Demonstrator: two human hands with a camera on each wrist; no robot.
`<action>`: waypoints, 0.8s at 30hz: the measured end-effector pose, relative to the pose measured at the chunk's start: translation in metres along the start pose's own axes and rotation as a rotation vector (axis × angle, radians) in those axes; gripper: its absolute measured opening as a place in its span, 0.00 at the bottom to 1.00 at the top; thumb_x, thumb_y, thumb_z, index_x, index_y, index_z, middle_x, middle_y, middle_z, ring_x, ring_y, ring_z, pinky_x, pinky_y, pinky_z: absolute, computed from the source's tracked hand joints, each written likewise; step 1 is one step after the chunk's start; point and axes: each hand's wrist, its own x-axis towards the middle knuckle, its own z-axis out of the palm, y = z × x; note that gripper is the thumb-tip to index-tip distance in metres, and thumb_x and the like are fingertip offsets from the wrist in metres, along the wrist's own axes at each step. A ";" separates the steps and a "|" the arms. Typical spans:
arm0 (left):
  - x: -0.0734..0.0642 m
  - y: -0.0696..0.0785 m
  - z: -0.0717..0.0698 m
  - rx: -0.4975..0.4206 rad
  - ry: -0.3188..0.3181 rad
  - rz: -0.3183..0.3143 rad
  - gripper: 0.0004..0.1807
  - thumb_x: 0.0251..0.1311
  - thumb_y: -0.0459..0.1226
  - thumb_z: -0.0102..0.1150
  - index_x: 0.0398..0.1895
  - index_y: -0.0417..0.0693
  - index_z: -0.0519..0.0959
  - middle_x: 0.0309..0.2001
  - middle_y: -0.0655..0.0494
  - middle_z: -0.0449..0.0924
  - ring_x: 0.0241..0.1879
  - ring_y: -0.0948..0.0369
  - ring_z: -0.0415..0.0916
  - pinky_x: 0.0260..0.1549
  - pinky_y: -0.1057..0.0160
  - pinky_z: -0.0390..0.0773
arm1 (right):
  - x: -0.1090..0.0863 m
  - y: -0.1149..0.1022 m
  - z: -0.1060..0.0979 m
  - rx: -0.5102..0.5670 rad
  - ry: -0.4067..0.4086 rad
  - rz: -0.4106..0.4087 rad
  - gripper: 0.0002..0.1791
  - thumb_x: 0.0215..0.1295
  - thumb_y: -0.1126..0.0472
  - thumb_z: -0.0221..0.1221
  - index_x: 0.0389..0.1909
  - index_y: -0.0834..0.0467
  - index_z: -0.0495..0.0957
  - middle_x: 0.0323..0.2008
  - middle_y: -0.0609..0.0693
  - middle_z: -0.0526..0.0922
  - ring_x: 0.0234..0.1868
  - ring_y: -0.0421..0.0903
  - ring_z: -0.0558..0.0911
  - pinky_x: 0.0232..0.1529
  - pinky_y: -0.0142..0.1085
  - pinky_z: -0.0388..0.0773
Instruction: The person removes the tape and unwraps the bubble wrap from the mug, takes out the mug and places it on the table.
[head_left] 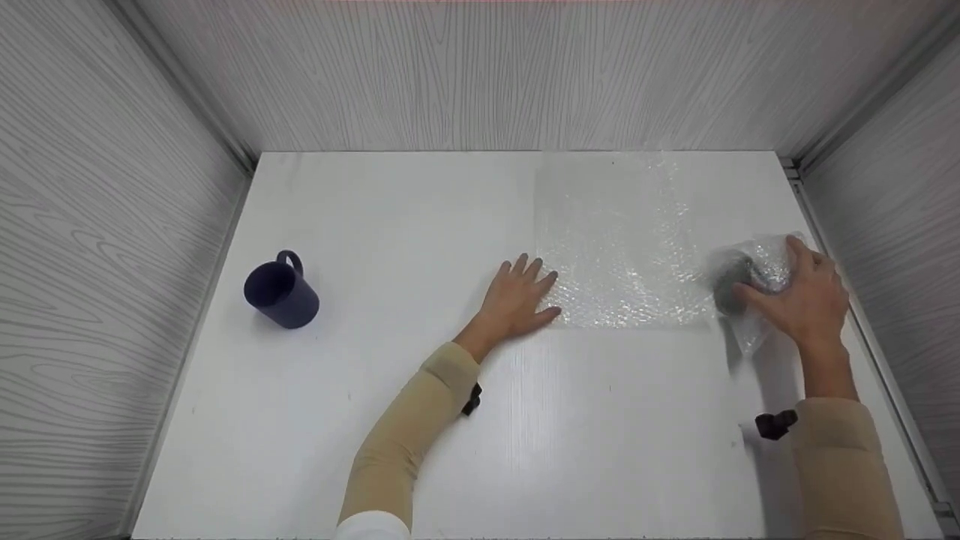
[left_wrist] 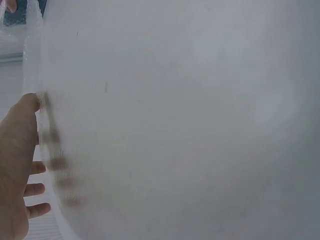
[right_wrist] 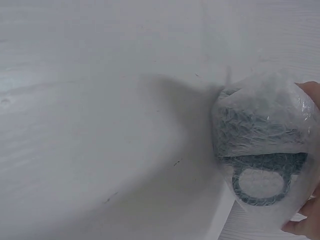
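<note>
from where i am standing, the dark cup is sitting within the right hand, at the right end of the bench. clear film is wrapping it; its handle is showing through. the right grip is curling round the packet, thumb and fingers clamping it. relation of note: the cup is lying on the thumb side of that grip, leftward, facing the right edge of the bubble sheet. the sheet's near edge is running almost straight across from cup to left hand. that hand is resting with fingers spread apart at the left edge, gripping nothing. glare is blurring the join, so film and sheet may or may not be forming one piece. the blue mug is standing well apart, leftward, nearer the left hand.
</note>
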 end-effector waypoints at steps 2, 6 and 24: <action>0.000 0.000 0.000 -0.006 0.000 -0.003 0.40 0.75 0.68 0.38 0.83 0.62 0.60 0.84 0.49 0.59 0.84 0.45 0.54 0.82 0.44 0.59 | 0.001 -0.002 -0.001 -0.007 -0.015 0.002 0.66 0.56 0.27 0.68 0.86 0.46 0.44 0.76 0.79 0.58 0.69 0.83 0.64 0.60 0.80 0.65; 0.000 0.000 -0.001 -0.005 0.001 -0.008 0.40 0.75 0.68 0.38 0.83 0.62 0.60 0.83 0.49 0.59 0.85 0.45 0.53 0.82 0.44 0.58 | 0.002 -0.006 -0.003 -0.017 -0.040 0.006 0.65 0.57 0.26 0.66 0.86 0.47 0.43 0.74 0.81 0.58 0.68 0.84 0.65 0.60 0.79 0.65; 0.001 0.003 -0.001 0.033 0.010 0.012 0.41 0.75 0.69 0.38 0.83 0.62 0.61 0.83 0.48 0.61 0.84 0.46 0.56 0.81 0.44 0.62 | -0.013 0.008 -0.004 0.068 0.061 0.028 0.57 0.56 0.37 0.72 0.82 0.51 0.57 0.68 0.80 0.68 0.64 0.82 0.70 0.57 0.77 0.68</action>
